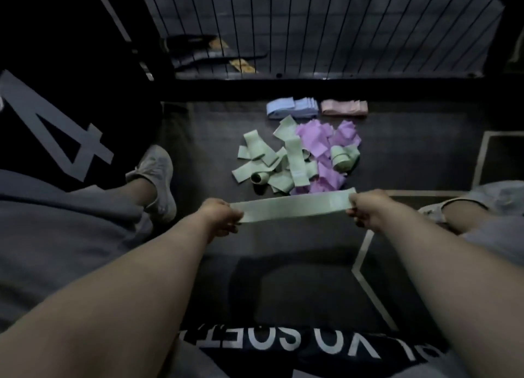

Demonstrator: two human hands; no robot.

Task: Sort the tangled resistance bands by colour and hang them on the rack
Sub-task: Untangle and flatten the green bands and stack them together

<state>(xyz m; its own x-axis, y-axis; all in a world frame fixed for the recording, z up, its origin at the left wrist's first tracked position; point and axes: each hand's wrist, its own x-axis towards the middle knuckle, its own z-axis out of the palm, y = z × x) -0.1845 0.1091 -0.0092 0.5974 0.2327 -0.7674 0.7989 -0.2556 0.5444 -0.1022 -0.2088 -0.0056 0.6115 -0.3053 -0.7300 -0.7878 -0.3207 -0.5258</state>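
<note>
Step in hand: one green band point(295, 207) is pulled out flat between both hands, held just above the floor point(297, 264), near side of the heap. Left hand point(219, 217) has its fingers closed on the band's left end; right hand point(368, 210) has its fingers closed on the right end. The band runs straight, no twist visible, so I judge it freed from the tangle and being smoothed.

Sorting is partly done. A folded stack of blue bands point(292, 108) and a folded stack of pink bands point(344, 107) lie side by side at the far edge of the floor, just before the wire rack point(326, 28). The mixed heap lies between them and the hands: loose green bands point(272, 162) on the left, purple bands point(323, 142) on the right, overlapping in the middle, some green ones curled into rolls.

Next move, as I judge it: fold the held band and start a green stack on bare floor beside the others. Nothing hangs on the rack yet that I can see.

In the way: the heap sits between hands and stacks, so a reach must pass over it. The person's shoe point(158, 176) rests left of the heap, apart from it. Lighting is dim.
</note>
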